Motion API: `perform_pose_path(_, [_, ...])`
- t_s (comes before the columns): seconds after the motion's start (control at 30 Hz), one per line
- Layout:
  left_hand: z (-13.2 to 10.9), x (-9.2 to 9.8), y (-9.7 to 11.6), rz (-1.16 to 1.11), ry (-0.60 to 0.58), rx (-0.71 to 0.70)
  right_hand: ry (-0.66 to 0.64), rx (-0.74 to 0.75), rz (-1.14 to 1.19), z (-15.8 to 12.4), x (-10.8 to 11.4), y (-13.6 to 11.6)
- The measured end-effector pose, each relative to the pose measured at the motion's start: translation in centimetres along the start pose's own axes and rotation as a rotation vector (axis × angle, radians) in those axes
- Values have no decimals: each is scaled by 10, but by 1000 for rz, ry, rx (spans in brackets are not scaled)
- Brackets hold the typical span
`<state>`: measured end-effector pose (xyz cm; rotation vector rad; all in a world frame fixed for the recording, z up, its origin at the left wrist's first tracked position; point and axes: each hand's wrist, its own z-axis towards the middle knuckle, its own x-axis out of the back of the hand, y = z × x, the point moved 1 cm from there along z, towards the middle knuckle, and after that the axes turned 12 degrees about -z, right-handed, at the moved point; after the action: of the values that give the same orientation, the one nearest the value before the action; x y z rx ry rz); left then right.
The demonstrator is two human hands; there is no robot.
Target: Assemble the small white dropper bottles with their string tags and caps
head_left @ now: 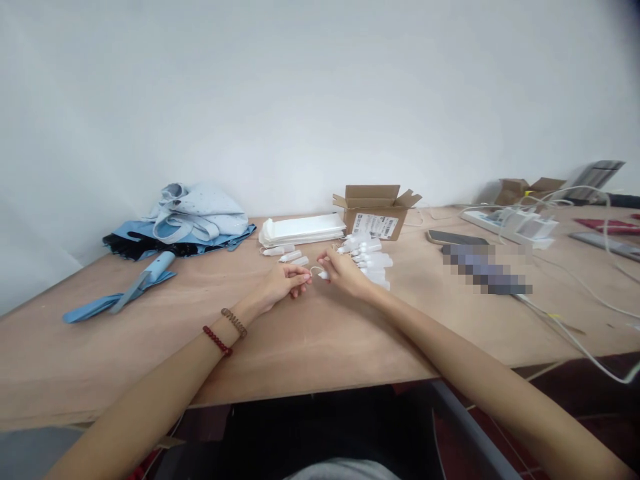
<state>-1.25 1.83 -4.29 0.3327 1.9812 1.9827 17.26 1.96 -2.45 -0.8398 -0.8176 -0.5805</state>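
Observation:
My left hand (286,285), with bead bracelets at the wrist, is closed in a pinch at one end of a thin pale cord (316,268). The cord arches across to a small white bottle-like piece (323,275) with a narrow tip. Around that piece the fingers of my right hand (344,273) are closed, hiding most of its body. Just beyond my right hand lies a pile of similar translucent white bottle-like pieces (373,260), some with cords. Several more such pieces (291,256) lie beyond my left hand.
Behind the pieces are a stack of white flat packets (305,230) and an open cardboard box (375,217). A folded blue umbrella (150,270) and pale cloth bag (200,210) lie left. To the right are a phone (457,238), a power strip (510,227) and loose cables.

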Motion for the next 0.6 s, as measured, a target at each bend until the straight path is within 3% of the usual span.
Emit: perform_pose_path(0.6, [-4,-4,3,-101,12,59,33,58,23,1,-4,1])
